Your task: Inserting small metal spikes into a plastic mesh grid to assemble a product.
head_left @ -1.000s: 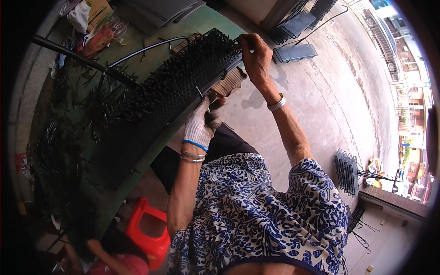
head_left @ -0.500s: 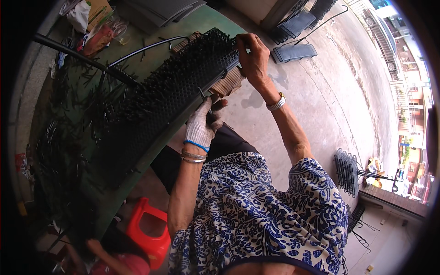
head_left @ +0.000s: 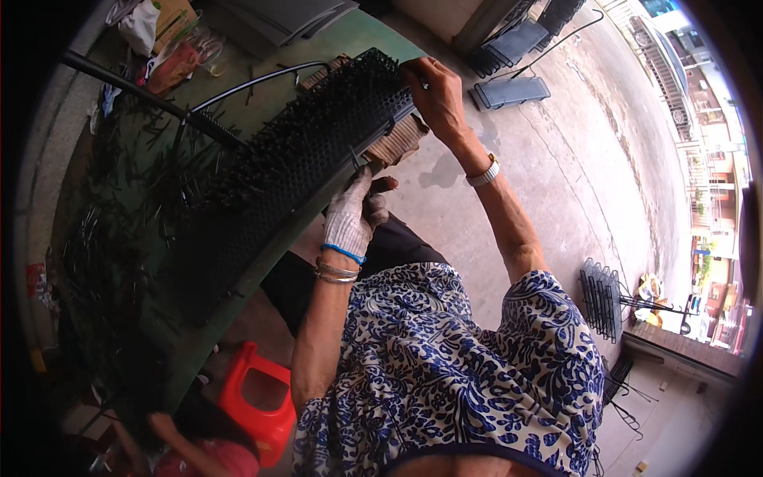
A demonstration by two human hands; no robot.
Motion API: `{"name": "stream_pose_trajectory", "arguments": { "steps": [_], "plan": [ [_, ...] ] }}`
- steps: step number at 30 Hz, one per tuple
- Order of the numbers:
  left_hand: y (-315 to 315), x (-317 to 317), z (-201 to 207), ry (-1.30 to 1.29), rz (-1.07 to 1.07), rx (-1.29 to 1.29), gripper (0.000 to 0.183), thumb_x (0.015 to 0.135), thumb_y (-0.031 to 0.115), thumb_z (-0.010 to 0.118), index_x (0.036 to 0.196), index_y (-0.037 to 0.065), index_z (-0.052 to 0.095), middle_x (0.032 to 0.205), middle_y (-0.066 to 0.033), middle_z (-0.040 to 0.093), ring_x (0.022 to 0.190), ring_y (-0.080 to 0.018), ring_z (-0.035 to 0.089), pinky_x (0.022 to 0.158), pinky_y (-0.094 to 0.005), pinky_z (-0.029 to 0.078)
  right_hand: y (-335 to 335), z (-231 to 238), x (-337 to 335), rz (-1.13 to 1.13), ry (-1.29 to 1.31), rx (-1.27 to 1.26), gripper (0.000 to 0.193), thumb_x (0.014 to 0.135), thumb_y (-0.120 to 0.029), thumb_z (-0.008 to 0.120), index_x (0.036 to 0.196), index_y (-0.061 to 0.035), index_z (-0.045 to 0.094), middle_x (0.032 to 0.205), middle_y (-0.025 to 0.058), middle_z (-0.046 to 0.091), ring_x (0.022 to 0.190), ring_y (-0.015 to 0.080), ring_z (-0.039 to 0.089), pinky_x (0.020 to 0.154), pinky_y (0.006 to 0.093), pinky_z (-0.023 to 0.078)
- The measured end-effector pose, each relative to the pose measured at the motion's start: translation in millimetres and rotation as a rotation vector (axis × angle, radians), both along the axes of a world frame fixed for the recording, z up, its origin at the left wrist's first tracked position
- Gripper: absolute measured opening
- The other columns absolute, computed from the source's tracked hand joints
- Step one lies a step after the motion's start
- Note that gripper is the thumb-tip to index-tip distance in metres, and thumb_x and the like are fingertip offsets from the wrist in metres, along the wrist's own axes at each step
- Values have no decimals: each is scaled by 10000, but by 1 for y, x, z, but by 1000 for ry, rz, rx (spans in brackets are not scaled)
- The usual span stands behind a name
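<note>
"Head view: where is the long black perforated board (head_left: 342,143)?"
"Aslant on the near right edge of the green desk (head_left: 367,33), many holes holding thin black plastic-looking bristles (head_left: 318,111)."
"And the hands?"
"Bare right hand (head_left: 435,97): fingertips drawn together at the board's far right end; whether they pinch a bristle, I cannot tell. White-gloved left hand (head_left: 351,213): fingers bent by the near edge, grip unclear."
"Containers?"
"Far left: a yellow-brown cardboard box (head_left: 173,24), inside hidden; a clear plastic cup or bag (head_left: 210,49), contents too blurred."
</note>
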State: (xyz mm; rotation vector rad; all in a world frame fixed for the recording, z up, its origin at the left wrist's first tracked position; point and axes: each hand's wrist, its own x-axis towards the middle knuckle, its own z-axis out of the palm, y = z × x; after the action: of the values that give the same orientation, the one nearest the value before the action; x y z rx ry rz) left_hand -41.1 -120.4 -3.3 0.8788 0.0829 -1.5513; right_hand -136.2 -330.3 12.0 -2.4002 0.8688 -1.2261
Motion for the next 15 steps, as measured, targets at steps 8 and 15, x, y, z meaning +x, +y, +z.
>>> {"name": "stream_pose_trajectory", "arguments": {
  "steps": [8, 15],
  "plan": [
    [-2, -5, -2, -22, -17, -22, 297, 973, 267, 566, 1192, 68, 551, 890, -126, 643, 504, -31, 336, 416, -154, 259, 8, -1, 6, -127, 159, -103, 125, 851, -135, 629, 948, -87, 691, 959, 95, 633, 840, 309, 634, 722, 364, 504],
    [-1, -10, 2, -47, -54, -39, 294, 965, 294, 575, 1172, 85, 565, 913, -128, 678, 514, -41, 432, 408, -154, 307, 4, -3, 7, -44, 130, -71, 130, 841, -161, 649, 950, -108, 695, 945, 90, 620, 839, 304, 625, 721, 366, 497]
  ]
}}
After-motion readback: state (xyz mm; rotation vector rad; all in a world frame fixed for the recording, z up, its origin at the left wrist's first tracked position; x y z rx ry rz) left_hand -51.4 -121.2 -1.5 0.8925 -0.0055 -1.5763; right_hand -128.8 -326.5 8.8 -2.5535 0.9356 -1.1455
